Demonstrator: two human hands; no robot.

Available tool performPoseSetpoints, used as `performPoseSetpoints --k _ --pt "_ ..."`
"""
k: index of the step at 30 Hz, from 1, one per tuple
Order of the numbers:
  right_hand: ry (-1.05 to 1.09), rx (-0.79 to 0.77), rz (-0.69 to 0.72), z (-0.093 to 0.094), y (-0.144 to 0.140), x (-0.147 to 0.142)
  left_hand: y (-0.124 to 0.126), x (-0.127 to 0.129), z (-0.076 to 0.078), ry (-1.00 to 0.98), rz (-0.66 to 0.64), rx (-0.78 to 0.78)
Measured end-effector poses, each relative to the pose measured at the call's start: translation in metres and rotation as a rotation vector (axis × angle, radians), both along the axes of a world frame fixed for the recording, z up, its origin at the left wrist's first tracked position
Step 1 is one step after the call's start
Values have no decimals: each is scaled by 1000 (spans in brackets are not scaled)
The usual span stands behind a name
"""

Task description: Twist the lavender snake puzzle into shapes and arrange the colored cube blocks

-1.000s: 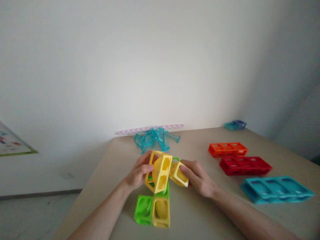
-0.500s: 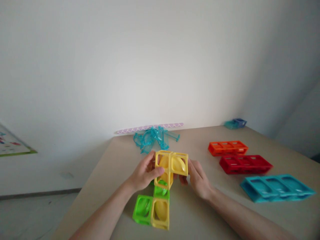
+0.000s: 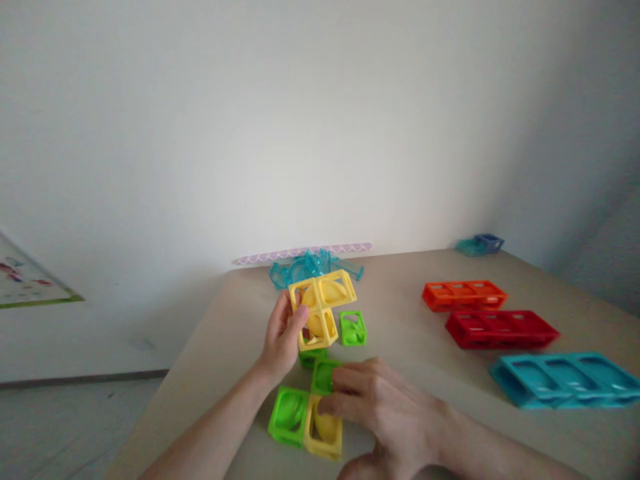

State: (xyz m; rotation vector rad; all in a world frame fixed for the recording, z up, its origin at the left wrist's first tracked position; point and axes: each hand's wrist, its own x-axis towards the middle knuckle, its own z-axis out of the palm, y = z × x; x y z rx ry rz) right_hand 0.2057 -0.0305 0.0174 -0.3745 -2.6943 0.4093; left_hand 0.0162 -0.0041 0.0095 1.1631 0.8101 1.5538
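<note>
My left hand is closed around a yellow L-shaped block of joined cubes, thumb on the near face, held above the table. My right hand reaches over a loose yellow cube near the front, its thumb spread away from the fingers. The fingertips overlap that cube's top edge; whether they press on it I cannot tell. A green cube stands at the yellow cube's left, and another green cube lies behind it, partly covered by my fingers. One more green cube sits farther back.
On the right lie an orange three-cube bar, a red bar and a teal bar. Clear blue plastic pieces are heaped by a purple patterned strip along the wall. A dark blue cube stands at the far corner.
My right hand has left the yellow block and come down toward the front yellow cube. My left hand has raised and tilted the block slightly leftward, so a green cube behind now shows.
</note>
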Motion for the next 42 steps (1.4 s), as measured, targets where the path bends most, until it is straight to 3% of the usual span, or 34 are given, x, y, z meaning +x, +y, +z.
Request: performPoseSetpoints --k 4,8,13,16,20,23,28,32,35,42 --pt "-31 107 29 -6 -3 -6 -5 2 9 -60 -260 -214" --pt "46 141 79 -16 -4 -9 -10 2 8 82 -346 -280" --pt "160 -37 120 -23 -4 -9 -14 0 5 299 -290 -194" --pt "240 -212 139 -24 -4 -8 -14 1 3 320 -209 -144" --pt "281 -451 43 -23 -6 -8 -18 6 0 326 -126 -87" --pt "304 -542 9 -24 -8 -10 -21 9 -2 315 -116 -82" --pt "453 -458 -33 -21 -5 -4 -17 11 3 126 -137 -174" --pt "677 -356 -148 -18 1 5 -8 8 16 -108 -32 -213" --pt "790 -336 -179 -18 7 9 -4 3 25 -157 39 -174" --pt "832 -179 -164 -19 21 13 -6 -8 26 -101 -168 -212"
